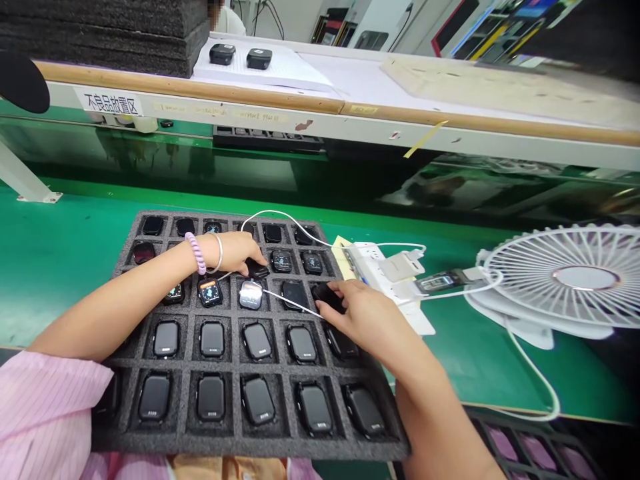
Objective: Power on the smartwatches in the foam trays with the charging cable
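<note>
A dark grey foam tray (186,363) holds rows of smartwatch bodies without straps. My left hand (236,250) reaches to its middle, thumb and fingers closed on a black smartwatch (257,269) at its slot. At the right side, my right hand (361,308) grips another dark smartwatch (327,297) by its edges. Between the hands, a smartwatch with a bright white screen (251,295) has a white cable (287,301) running from it toward my right hand. A second white cable (280,212) loops over the tray's back to my left hand. Left of these, a smartwatch (209,291) shows an orange-topped display.
Right of the tray stand a white power strip (367,252) with a charger (401,265) and a white fan (583,277). Above, a shelf (350,107) carries two black watch bodies (259,58) and stacked black foam (100,33). Another tray (540,450) lies lower right.
</note>
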Tool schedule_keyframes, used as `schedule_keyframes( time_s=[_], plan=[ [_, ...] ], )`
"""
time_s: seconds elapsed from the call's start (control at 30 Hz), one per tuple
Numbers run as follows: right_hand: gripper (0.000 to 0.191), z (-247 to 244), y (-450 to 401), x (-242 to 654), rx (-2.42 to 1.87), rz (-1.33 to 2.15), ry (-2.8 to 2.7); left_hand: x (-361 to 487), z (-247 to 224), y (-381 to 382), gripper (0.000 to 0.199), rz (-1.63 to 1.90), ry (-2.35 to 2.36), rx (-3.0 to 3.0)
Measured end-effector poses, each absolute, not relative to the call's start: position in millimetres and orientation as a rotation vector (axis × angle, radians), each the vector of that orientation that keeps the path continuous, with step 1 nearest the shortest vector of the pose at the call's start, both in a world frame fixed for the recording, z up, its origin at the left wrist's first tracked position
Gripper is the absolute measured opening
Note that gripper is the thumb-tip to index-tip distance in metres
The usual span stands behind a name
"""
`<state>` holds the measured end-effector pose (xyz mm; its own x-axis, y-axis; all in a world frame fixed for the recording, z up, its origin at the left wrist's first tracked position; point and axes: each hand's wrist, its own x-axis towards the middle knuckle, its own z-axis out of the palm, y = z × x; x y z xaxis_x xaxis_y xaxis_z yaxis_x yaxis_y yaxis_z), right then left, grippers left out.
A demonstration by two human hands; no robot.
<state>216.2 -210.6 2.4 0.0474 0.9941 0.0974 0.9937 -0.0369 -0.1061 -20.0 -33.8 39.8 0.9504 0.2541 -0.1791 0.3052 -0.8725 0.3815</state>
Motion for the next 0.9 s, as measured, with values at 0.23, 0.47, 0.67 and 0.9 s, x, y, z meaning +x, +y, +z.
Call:
schedule_keyframes(
  time_s=[0.23, 0.47, 0.67, 0.9],
  plan=[
    [0.044, 25.9, -201.3, 227.2, -1.661, 0.827, -1.306, -29.4, 44.7, -29.7, 0.04, 0.402, 0.421, 2.013],
    [0.045, 67.2, -179.6, 187.9, -1.123, 1.2, -1.044, -36.0, 57.4, -46.0, 0.054, 0.532, 0.269, 1.34],
    [0.043, 57.6, -159.3, 151.6, -0.974, 1.26, -0.929, -39.9, 60.5, -51.9, 0.052, 0.546, 0.321, 1.31],
    [0.038, 33.0, -157.9, 150.6, -0.976, 1.241, -0.924, -41.1, 58.9, -51.9, 0.047, 0.553, 0.276, 1.287]
  ],
)
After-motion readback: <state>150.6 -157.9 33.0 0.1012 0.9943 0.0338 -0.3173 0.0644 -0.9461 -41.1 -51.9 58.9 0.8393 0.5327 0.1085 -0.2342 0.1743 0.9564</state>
